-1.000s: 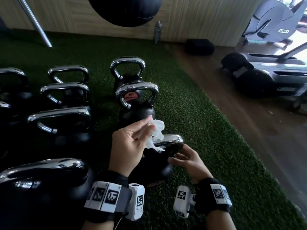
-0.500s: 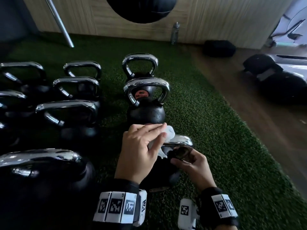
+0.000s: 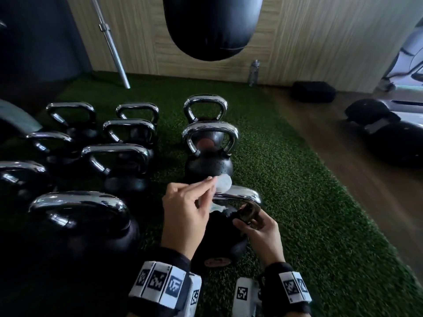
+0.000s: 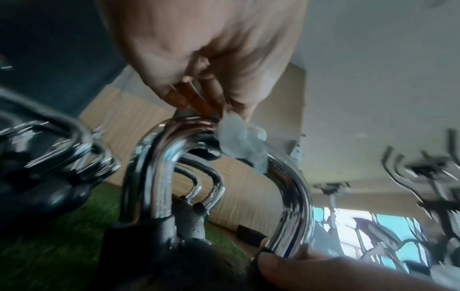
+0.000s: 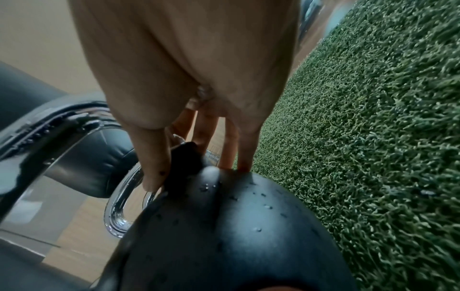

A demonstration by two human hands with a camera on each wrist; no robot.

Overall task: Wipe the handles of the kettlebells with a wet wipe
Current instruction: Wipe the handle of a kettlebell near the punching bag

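The nearest black kettlebell (image 3: 219,239) stands on green turf, its chrome handle (image 3: 242,194) at the middle of the head view. My left hand (image 3: 206,191) pinches a white wet wipe (image 3: 223,184) and holds it against the top of that handle. In the left wrist view, my left hand (image 4: 206,110) holds the wet wipe (image 4: 239,135) draped over the handle's (image 4: 161,167) crown. My right hand (image 3: 249,223) grips the handle's right base. In the right wrist view, the right hand's (image 5: 196,173) thumb and fingers straddle that base above the wet-speckled kettlebell body (image 5: 236,226).
Several other kettlebells stand in rows to the left (image 3: 119,165) and right behind (image 3: 209,152). A black punching bag (image 3: 212,26) hangs overhead. A barbell (image 3: 109,42) leans on the wall, with a water bottle (image 3: 253,73) and a black pad (image 3: 312,91) beside it. Wooden floor (image 3: 343,156) lies right.
My left hand brought the lifted wipe down onto the handle's top and keeps it there. The right hand has stayed at the handle's right base. The head view tilted up.
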